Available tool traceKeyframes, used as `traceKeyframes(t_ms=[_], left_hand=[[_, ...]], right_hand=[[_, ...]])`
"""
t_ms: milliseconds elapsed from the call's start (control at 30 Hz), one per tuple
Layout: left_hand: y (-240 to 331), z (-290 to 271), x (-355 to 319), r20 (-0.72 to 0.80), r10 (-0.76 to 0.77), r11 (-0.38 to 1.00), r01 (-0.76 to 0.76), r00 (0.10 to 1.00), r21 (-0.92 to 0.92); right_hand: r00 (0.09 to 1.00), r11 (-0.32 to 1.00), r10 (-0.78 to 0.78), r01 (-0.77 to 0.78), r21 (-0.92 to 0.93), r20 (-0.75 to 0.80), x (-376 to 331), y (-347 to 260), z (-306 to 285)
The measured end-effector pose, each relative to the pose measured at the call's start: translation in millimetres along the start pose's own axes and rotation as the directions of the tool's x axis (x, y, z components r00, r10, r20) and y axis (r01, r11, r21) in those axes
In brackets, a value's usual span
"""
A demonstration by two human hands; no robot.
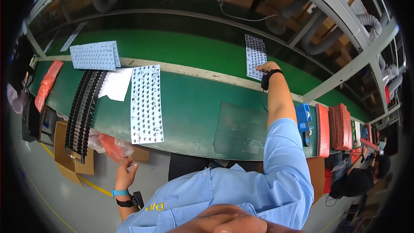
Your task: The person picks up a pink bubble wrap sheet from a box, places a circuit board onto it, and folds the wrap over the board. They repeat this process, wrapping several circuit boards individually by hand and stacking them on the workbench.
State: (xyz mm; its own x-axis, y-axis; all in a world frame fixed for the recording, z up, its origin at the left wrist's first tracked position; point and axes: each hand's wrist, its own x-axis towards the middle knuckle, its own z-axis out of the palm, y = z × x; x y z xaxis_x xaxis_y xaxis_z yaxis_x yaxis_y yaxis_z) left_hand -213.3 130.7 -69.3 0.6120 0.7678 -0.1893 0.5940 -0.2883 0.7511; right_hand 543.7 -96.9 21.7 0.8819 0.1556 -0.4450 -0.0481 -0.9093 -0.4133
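My right hand reaches over the far rail of the bench, its fingers closed on the lower right edge of a white keyboard circuit board with rows of small black marks. That board lies on the green belt. My left hand hangs below the near bench edge, thumb and fingers apart, holding nothing I can see. It is close to a clear plastic bag with pink wrap. A similar white board lies on the bench, left of centre, its lower end at the near edge.
More white boards lean by the rail above a black slotted rack and a white paper. Pink bubble wrap, a blue fixture and red foam stacks line the bench. A co-worker is at right.
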Motion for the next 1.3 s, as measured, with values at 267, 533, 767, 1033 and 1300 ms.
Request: traceKeyframes(t_ms=[267, 533, 767, 1033, 1300], left_hand=[[135, -7, -10, -0.03, 0.361, 0.92, -0.361, 0.932, -0.154], [179, 51, 13, -0.083, 0.466, 0.728, -0.436, 0.881, -0.529], [239, 86, 26, -0.079, 0.696, 0.709, -0.7, 0.714, -0.088], [209, 109, 64, 0.005, 0.726, 0.677, -0.715, 0.688, 0.171], [199, 119, 65, -0.036, 0.662, 0.677, -0.577, 0.748, 0.456]], right_hand=[[0.996, 1.0, -0.009, 0.008, -0.016, -0.085, -6, -6, -5], [0.973, 0.895, -0.141, 0.204, 0.397, -0.183, -8, 9, 2], [0.885, 0.528, -0.435, 0.1, 0.844, 0.167, -188, -46, 92], [0.757, 0.542, -0.619, 0.219, 0.812, 0.209, -301, -45, 181], [0.707, 0.735, -0.675, 0.617, -0.28, -0.214, -192, -36, 88]])
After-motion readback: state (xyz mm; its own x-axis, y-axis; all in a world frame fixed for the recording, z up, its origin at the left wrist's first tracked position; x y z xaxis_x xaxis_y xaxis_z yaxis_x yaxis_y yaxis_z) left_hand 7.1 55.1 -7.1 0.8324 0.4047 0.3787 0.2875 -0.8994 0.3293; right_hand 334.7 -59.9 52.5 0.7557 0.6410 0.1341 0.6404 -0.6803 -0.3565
